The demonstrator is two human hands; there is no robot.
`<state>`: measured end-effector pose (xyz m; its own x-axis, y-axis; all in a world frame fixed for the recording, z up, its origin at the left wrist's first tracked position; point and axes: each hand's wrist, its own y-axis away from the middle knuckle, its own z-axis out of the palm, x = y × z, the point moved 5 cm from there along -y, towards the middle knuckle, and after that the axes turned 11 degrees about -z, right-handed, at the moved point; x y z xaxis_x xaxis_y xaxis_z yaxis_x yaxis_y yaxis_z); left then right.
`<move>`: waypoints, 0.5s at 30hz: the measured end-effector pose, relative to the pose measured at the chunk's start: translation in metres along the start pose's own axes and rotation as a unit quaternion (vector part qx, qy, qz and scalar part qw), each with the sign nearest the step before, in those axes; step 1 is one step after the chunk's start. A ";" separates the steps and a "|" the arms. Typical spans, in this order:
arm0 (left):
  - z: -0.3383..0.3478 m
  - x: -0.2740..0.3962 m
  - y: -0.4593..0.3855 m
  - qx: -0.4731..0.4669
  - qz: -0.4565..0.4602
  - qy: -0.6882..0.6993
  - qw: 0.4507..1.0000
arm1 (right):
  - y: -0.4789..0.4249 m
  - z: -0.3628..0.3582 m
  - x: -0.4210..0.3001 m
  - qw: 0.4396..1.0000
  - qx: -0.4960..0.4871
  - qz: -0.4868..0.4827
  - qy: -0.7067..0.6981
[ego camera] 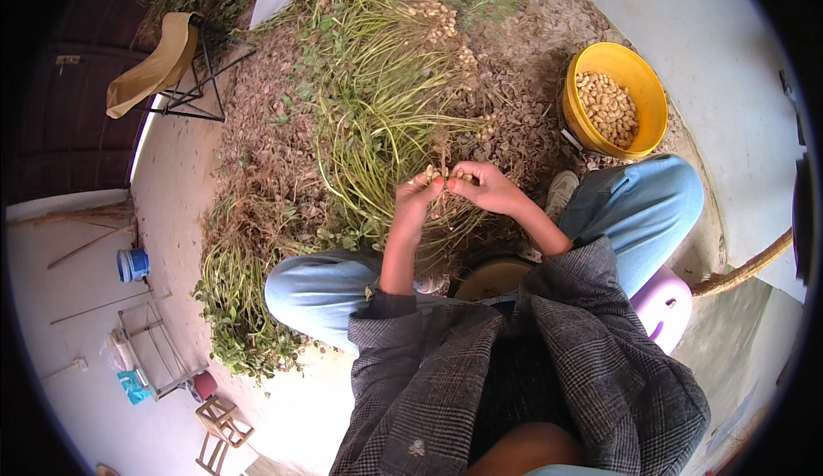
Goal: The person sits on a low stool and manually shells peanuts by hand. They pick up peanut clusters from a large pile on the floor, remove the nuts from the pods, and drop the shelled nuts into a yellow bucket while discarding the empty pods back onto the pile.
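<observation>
My left hand and my right hand meet above my lap, fingertips nearly touching. Both pinch peanut pods in a small cluster with thin brown roots hanging about it. Just beyond them spreads a large heap of pulled peanut plants, with green stems and pods at the root ends. Between my legs stands a round container, partly hidden by my arms and jacket; its contents are hard to make out. A yellow bucket holding many loose peanut pods stands beyond my right knee.
More peanut plants lie beside my left knee, and dry leaves cover the floor. A tan folding chair stands at the upper left. The purple plastic stool is at my right. A blue bucket and a wooden stool are along the left.
</observation>
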<state>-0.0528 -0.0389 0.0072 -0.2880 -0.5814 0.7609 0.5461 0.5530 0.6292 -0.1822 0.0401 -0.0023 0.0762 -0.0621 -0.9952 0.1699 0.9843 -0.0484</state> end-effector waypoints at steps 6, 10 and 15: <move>0.003 -0.012 -0.005 0.043 0.016 -0.065 0.997 | 0.007 -0.002 0.003 0.992 0.010 0.109 -0.064; 0.000 -0.011 -0.012 0.052 0.062 -0.062 0.995 | 0.008 -0.001 -0.001 0.965 0.049 0.121 -0.227; 0.000 -0.013 -0.009 0.178 0.112 -0.295 0.932 | 0.007 -0.006 -0.011 1.000 -0.005 0.022 0.019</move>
<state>-0.0536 -0.0359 -0.0085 -0.6384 -0.0566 0.7676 0.3790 0.8449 0.3775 -0.1876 0.0485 0.0081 0.0465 -0.0133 -0.9988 0.1577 0.9875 -0.0058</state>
